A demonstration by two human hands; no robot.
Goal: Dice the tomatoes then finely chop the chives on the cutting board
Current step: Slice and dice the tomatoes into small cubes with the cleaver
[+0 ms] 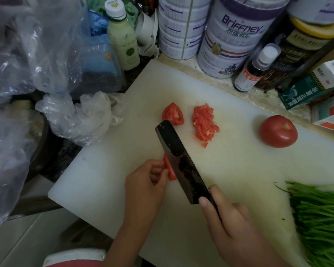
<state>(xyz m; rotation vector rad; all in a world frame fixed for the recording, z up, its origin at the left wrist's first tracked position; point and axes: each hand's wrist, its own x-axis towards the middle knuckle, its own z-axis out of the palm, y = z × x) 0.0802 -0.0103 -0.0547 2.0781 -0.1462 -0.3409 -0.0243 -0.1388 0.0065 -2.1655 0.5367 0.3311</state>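
Both hands are seen in the head view, near the front of the board. A knife is gripped by the right hand: the fingers are wrapped round the handle, and a fingertip is pressed against the flat of the blade at its heel. A red slice is pinched by the curled fingers of the left hand and is held against the left face of the blade. The blade is angled away from the person, its tip close to a wedge; whether the edge is touching the board cannot be told.

The task is judged to be in its first part. One heap of dice is laid near the middle of the board, just right of the wedge. The wedge and the slice are yet to be diced, and a whole tomato is left uncut towards the far right edge. Chives are piled uncut at the near right corner, partly out of frame, well apart from the knife. So less than half of the tomato work appears done, and none of the chive work.

Both forearms are extended in from the lower edge, the left wrist bent towards the blade, the right kept in line with the handle.
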